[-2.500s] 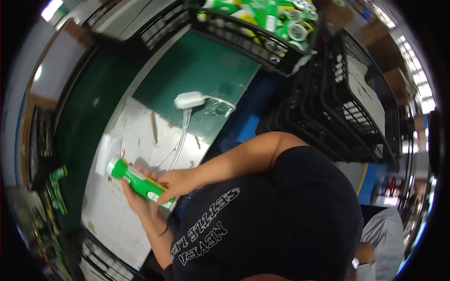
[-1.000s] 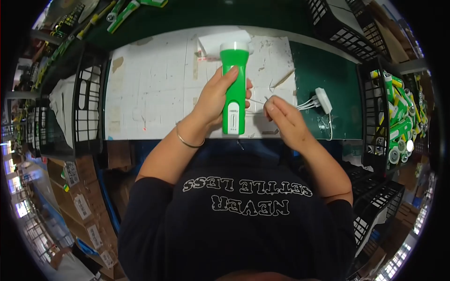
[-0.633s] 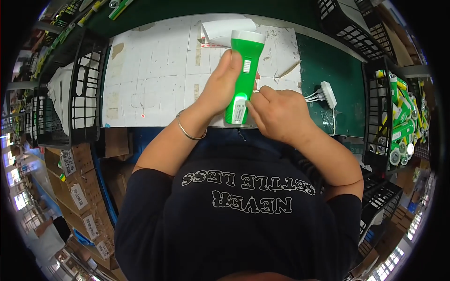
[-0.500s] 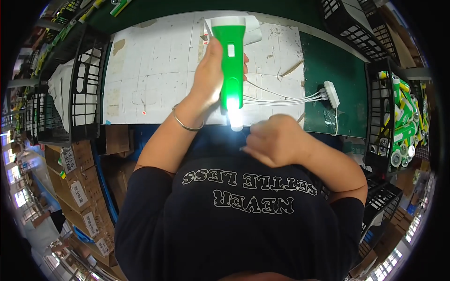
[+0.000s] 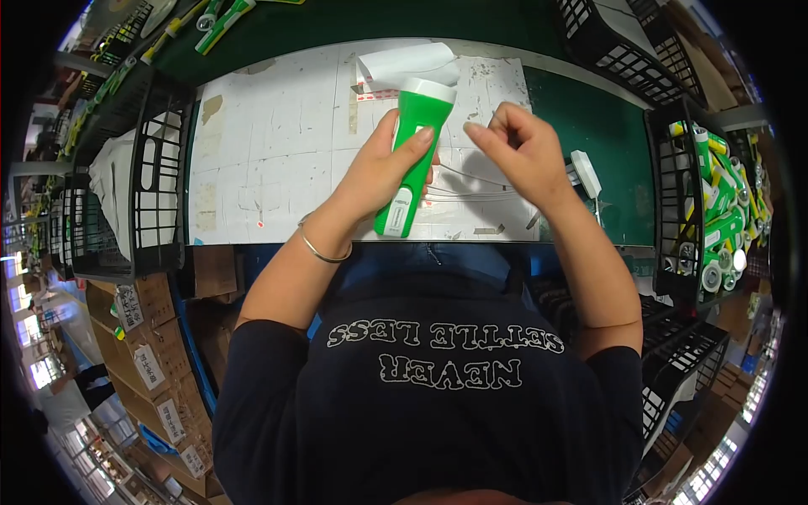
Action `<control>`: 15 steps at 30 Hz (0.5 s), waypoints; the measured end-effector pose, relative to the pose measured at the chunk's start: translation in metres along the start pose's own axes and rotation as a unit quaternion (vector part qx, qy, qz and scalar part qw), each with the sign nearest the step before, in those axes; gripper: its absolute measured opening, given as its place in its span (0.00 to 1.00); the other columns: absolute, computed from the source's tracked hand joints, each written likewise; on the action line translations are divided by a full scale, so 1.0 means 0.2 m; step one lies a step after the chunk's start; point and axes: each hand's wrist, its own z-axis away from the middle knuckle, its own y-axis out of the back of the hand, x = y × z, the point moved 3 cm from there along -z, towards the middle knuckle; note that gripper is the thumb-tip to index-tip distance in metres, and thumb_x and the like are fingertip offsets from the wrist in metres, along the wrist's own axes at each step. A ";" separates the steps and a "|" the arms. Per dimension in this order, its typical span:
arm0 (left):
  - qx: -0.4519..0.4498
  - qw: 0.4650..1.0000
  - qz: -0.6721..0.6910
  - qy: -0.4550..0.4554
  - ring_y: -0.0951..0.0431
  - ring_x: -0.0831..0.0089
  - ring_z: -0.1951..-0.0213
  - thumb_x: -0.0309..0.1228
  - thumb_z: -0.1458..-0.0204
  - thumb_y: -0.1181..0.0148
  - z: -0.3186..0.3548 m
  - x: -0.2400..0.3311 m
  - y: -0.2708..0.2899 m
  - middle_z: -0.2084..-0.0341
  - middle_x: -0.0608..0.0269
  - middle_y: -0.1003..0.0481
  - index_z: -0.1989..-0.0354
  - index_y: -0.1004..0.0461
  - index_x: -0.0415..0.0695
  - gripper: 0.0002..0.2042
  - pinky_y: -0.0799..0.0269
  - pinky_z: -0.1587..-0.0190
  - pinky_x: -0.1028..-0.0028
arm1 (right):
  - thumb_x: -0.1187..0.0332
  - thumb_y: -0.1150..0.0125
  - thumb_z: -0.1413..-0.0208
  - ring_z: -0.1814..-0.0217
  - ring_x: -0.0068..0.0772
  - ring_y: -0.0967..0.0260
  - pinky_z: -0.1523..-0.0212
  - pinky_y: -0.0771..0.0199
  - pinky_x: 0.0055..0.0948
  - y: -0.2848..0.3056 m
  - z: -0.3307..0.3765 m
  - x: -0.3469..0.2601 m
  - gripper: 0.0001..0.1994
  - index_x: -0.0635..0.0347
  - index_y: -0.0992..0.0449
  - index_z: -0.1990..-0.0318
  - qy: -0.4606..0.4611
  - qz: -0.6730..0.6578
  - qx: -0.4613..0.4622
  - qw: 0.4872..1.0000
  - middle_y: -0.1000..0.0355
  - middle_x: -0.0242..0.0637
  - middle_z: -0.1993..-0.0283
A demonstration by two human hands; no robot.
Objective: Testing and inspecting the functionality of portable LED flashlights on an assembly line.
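My left hand (image 5: 379,164) is closed around a green flashlight (image 5: 418,118) with a white head, held tilted over the near part of the table. Its thumb lies on the upper body, covering the switch area. A pale label strip (image 5: 396,220) shows near the tail; no light is visible from it. To the right, my right hand (image 5: 526,151) is raised above thin white cables (image 5: 480,192). Its fingers are loosely bent, the thumb stands apart from them, and I see nothing between them. Behind the flashlight head lie curled white sheets (image 5: 408,63).
A white charging block (image 5: 587,174) joins the cables at right. Beyond it, a black crate (image 5: 680,206) holds many green and yellow flashlights (image 5: 724,202). Another black crate (image 5: 156,177) with white lining stands left. More flashlights (image 5: 225,25) lie at the far left. Cardboard boxes (image 5: 151,370) stand below left.
The flashlight has come lower and tilted, and the bright light at its tail end is gone. My left thumb has moved onto its body. My right hand has risen away from its tail.
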 end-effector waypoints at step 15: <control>-0.061 0.785 -0.614 -0.060 0.25 0.58 0.64 0.28 0.60 0.39 0.25 0.29 0.25 0.66 0.53 0.26 0.57 0.32 0.40 0.19 0.30 0.61 0.69 | 0.71 0.27 0.66 0.73 0.07 0.44 0.74 0.43 0.11 0.09 -0.05 -0.03 0.34 0.52 0.35 0.45 -0.036 -0.096 -0.205 0.973 0.34 0.32 0.59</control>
